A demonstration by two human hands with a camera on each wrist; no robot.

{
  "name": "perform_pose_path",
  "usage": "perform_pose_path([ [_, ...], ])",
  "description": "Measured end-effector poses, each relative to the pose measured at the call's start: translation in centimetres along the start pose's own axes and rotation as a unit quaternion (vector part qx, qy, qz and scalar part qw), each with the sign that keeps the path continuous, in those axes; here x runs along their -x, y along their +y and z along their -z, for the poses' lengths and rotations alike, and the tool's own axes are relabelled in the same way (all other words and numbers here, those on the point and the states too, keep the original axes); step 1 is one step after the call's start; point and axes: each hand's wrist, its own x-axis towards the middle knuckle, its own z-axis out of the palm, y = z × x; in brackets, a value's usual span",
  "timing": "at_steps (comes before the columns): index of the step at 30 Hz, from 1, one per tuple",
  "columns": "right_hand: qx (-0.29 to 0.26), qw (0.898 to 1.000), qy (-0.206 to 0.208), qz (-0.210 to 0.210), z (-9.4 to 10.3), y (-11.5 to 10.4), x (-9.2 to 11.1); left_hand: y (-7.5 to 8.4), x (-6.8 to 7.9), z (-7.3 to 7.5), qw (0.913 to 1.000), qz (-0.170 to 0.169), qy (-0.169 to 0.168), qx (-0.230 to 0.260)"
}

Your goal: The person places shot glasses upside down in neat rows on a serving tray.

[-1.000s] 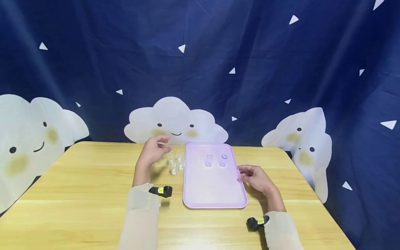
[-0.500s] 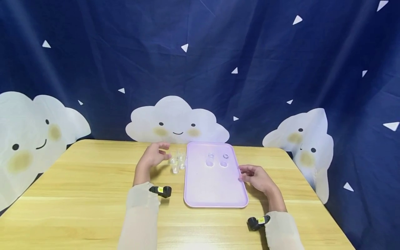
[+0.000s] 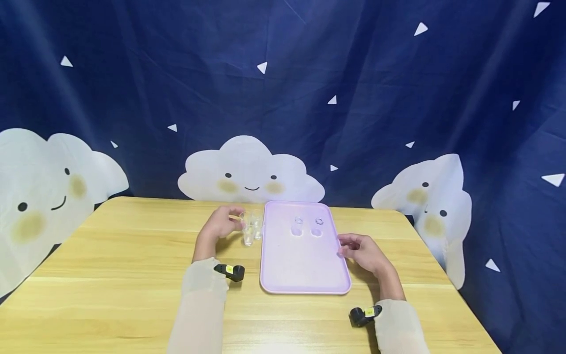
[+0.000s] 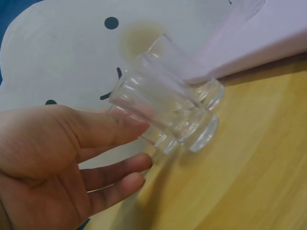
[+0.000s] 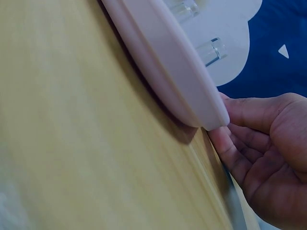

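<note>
Several clear shot glasses (image 3: 248, 236) stand close together on the table, just left of a pale purple tray (image 3: 305, 265). My left hand (image 3: 221, 222) is at the back left glass of this group, thumb and forefinger around it. In the left wrist view the thumb (image 4: 108, 128) overlaps that glass, while two lower fingers (image 4: 120, 175) stretch out below; the forefinger is hidden. Two more shot glasses (image 3: 316, 227) are upright on the far half of the tray. With thumb and fingers, my right hand (image 3: 361, 250) pinches the tray's right edge, seen closely in the right wrist view.
The wooden table (image 3: 119, 275) reaches back to a dark blue curtain (image 3: 283, 88) with clouds and white triangles. Small black cameras (image 3: 232, 272) sit on both sleeves. Purple tray wall borders the glasses on their right.
My left hand has come down and slightly right, from above and beside the shot glasses to around the back left one. The right hand has stayed at the tray's edge.
</note>
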Motion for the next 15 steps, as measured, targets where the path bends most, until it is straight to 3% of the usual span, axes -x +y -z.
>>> perform_pose_path([
  [15, 0.000, 1.000, 0.001, -0.003, -0.04, -0.04, 0.04, -0.24, -0.50, -0.76, 0.9999, 0.006, 0.008, -0.001],
])
